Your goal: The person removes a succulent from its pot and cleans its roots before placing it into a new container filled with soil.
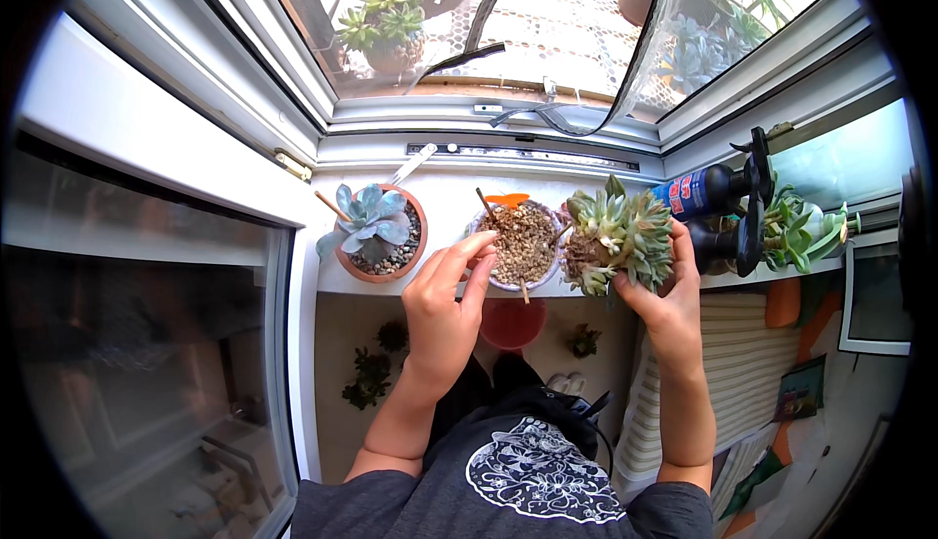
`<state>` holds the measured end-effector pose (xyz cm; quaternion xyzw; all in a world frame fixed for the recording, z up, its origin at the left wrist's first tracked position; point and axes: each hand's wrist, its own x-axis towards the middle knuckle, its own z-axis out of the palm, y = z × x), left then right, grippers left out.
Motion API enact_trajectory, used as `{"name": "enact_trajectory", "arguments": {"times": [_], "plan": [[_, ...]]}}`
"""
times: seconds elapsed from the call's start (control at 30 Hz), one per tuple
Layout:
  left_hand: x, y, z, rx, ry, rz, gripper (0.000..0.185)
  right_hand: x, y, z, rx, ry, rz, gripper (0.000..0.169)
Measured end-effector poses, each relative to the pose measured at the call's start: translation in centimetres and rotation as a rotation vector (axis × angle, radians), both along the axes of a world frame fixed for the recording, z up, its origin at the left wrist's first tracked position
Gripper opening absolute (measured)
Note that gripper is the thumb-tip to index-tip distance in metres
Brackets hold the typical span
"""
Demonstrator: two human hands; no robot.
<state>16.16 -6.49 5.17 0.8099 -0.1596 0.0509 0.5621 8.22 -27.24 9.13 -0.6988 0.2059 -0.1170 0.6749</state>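
Observation:
My right hand [670, 282] grips a succulent cluster [637, 235] of pale green rosettes, tilted so that its brownish root base [585, 252] faces left. Just left of it, a round pot [546, 279] with a light purplish rim stands on the white windowsill, filled with grainy tan potting grit [522, 242]. Thin sticks [485, 202] and an orange tag [507, 199] poke up at its edge. Over the pot's left side hovers my left hand [448, 293], thumb and fingertips close together; whether something small is between them cannot be told.
A terracotta pot [423, 235] with a blue-grey succulent [371, 218] stands at left on the windowsill [447, 186]. Dark spray bottles [711, 187] and another green plant [788, 235] are at right. A red basin [513, 323] sits below, and an open window sash [297, 348] borders the left.

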Motion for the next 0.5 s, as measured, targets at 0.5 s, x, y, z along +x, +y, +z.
{"name": "enact_trajectory", "arguments": {"times": [0.5], "plan": [[-3.2,0.8,1.0,-0.097,0.037,-0.093,0.026,-3.8,-0.3,-1.7,0.519,0.062,-0.039,0.067]]}}
